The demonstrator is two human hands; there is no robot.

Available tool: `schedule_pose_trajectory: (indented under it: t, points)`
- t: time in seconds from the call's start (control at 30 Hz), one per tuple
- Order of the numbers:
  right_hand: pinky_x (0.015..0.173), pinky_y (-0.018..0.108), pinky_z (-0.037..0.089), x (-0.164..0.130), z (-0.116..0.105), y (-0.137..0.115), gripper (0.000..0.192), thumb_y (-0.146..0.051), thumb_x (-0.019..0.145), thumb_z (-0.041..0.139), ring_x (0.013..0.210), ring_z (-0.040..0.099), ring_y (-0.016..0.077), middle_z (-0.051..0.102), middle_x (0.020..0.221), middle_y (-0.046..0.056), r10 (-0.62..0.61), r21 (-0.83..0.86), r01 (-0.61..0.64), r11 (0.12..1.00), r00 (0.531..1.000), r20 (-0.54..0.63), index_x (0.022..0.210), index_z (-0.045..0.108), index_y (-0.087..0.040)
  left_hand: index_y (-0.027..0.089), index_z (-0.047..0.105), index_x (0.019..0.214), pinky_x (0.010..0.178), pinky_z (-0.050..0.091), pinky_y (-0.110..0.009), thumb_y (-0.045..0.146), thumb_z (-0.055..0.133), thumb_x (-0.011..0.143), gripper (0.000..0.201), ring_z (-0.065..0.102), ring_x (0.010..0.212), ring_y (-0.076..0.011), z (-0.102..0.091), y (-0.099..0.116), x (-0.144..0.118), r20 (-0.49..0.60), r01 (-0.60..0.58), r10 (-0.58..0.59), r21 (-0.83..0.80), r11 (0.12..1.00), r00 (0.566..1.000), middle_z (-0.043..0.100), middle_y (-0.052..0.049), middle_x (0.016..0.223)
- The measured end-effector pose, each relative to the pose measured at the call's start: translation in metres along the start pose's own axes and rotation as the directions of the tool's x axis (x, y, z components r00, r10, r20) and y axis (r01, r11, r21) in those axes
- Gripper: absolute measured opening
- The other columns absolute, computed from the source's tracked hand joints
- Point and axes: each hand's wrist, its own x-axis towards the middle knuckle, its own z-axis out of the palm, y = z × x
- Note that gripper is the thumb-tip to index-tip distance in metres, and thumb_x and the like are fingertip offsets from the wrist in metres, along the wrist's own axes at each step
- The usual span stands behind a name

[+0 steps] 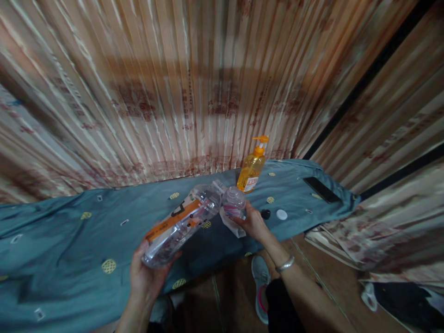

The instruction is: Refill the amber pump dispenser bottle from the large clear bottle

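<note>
My left hand (147, 275) is wrapped round the base of a large clear plastic bottle (180, 226) with an orange and white label. The bottle is tilted, its neck pointing right and up to the mouth of a small clear bottle (233, 198). Whether the two mouths touch I cannot tell. My right hand (254, 223) grips the small bottle by its side, and a white piece like folded tissue (233, 225) hangs below it. Just right of that hand lie a small black cap (265, 213) and a white round lid (281, 214).
A pump bottle of yellow liquid (251, 171) stands behind my right hand. Farther right, a black phone (321, 190) lies on the teal cloth (114, 222) over the narrow surface. Pleated curtains (166, 92) hang behind. A shoe (260, 273) is on the floor below.
</note>
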Motion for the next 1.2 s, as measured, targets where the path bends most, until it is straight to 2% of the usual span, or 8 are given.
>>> schedule_pose_trajectory:
  t: [0.1,0.2,0.43,0.53,0.63,0.8,1.0,1.2]
  points:
    - [0.080,0.035,0.059,-0.001,-0.001,-0.003,0.052,-0.031,0.082,0.080,0.100,0.080,0.0314,0.083,0.106,0.010,-0.014,-0.029,0.015,0.999,1.000,0.010,0.128,0.058,-0.020,0.016,0.077,0.096,0.045,0.065,-0.044,0.031,0.084,0.050,0.049,0.075,0.070,-0.0302,0.007,0.004,-0.003,-0.044,-0.056,0.058,0.046,0.997,0.997,0.080,-0.008,0.088]
    - [0.080,0.034,0.058,-0.002,-0.001,-0.007,0.050,-0.029,0.083,0.080,0.099,0.080,0.0314,0.083,0.105,0.009,-0.020,-0.050,0.020,0.999,1.000,0.005,0.127,0.058,-0.021,0.017,0.078,0.091,0.046,0.065,-0.044,0.032,0.090,0.042,0.053,0.074,0.070,-0.0295,0.008,0.008,-0.003,-0.029,-0.081,0.083,0.061,0.995,0.996,0.081,-0.008,0.089]
    - [0.086,0.036,0.059,0.001,0.000,-0.012,0.053,-0.029,0.082,0.082,0.107,0.080,0.0342,0.082,0.113,0.014,-0.024,-0.086,0.024,0.996,1.000,-0.001,0.129,0.058,-0.020,0.018,0.080,0.104,0.055,0.068,-0.041,0.042,0.100,0.039,0.071,0.077,0.075,-0.0287,-0.005,0.013,0.005,0.092,-0.128,0.117,0.125,0.984,0.989,0.082,-0.011,0.103]
    - [0.085,0.036,0.059,0.001,0.001,-0.012,0.051,-0.029,0.084,0.080,0.105,0.080,0.0330,0.082,0.112,0.013,-0.047,-0.106,0.045,0.993,0.999,-0.010,0.129,0.058,-0.020,0.018,0.081,0.107,0.052,0.067,-0.040,0.040,0.099,0.041,0.072,0.076,0.073,-0.0285,-0.004,0.015,0.004,0.083,-0.139,0.129,0.132,0.981,0.988,0.082,-0.009,0.101]
    - [0.085,0.035,0.059,0.001,0.003,-0.012,0.049,-0.026,0.085,0.078,0.104,0.080,0.0316,0.082,0.112,0.013,-0.066,-0.122,0.064,0.990,0.998,-0.013,0.130,0.057,-0.021,0.018,0.081,0.106,0.048,0.065,-0.039,0.037,0.095,0.041,0.069,0.075,0.071,-0.0274,0.002,0.019,0.000,0.047,-0.183,0.178,0.138,0.973,0.983,0.081,-0.009,0.097]
    - [0.092,0.040,0.060,0.000,0.008,-0.011,0.052,-0.025,0.086,0.077,0.108,0.078,0.0339,0.080,0.117,0.018,-0.088,-0.136,0.084,0.987,0.996,-0.025,0.132,0.056,-0.016,0.018,0.080,0.102,0.045,0.064,-0.038,0.033,0.088,0.042,0.063,0.074,0.071,-0.0274,0.006,0.024,-0.003,0.041,-0.225,0.221,0.150,0.963,0.974,0.082,-0.008,0.098]
    - [0.094,0.046,0.061,0.001,0.013,-0.010,0.052,-0.025,0.085,0.079,0.108,0.078,0.0360,0.079,0.113,0.019,-0.091,-0.121,0.085,0.989,0.995,-0.041,0.132,0.058,-0.016,0.017,0.077,0.087,0.043,0.063,-0.040,0.032,0.081,0.043,0.047,0.074,0.069,-0.0283,0.005,0.025,-0.001,0.021,-0.211,0.210,0.163,0.964,0.977,0.081,-0.008,0.091]
    - [0.094,0.051,0.062,0.001,0.014,-0.008,0.053,-0.023,0.085,0.079,0.106,0.076,0.0348,0.078,0.114,0.016,-0.109,-0.097,0.103,0.990,0.993,-0.048,0.134,0.058,-0.023,0.018,0.076,0.083,0.041,0.062,-0.040,0.032,0.075,0.051,0.035,0.074,0.068,-0.0287,0.008,0.023,-0.003,0.005,-0.188,0.189,0.132,0.973,0.982,0.080,-0.007,0.085]
